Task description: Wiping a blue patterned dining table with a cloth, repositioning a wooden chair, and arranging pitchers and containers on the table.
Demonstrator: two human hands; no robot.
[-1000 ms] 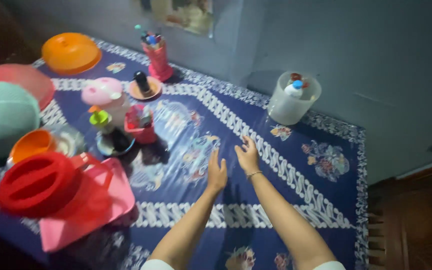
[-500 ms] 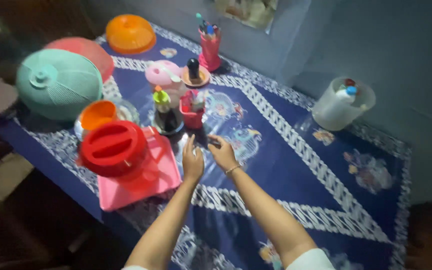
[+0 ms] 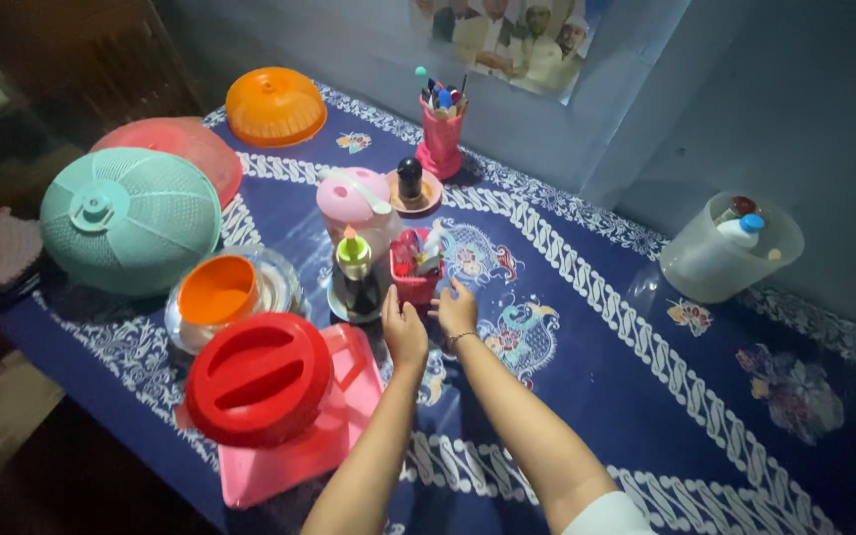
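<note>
Both my hands reach over a blue patterned tablecloth (image 3: pixel 587 327) toward a small red basket (image 3: pixel 416 283) with small items standing in it. My left hand (image 3: pixel 403 329) is just in front of the basket's left corner, fingers together and extended. My right hand (image 3: pixel 456 309) is at the basket's right side, fingertips at or touching its wall. Neither hand holds anything. A dark bottle with a green cap (image 3: pixel 355 272) stands on a saucer just left of the basket.
A red-lidded jug (image 3: pixel 260 381) on a pink tray (image 3: pixel 334 436) stands at the near left. Behind it are an orange bowl (image 3: pixel 217 291), teal (image 3: pixel 131 218), pink (image 3: pixel 180 149) and orange (image 3: pixel 274 104) food covers, a pink-lidded jar (image 3: pixel 354 203), a pink utensil cup (image 3: pixel 441 134). A translucent tub (image 3: pixel 725 258) sits far right.
My view swung left and my hands travelled left and forward across the cloth, from the bare middle up to the small red basket.
</note>
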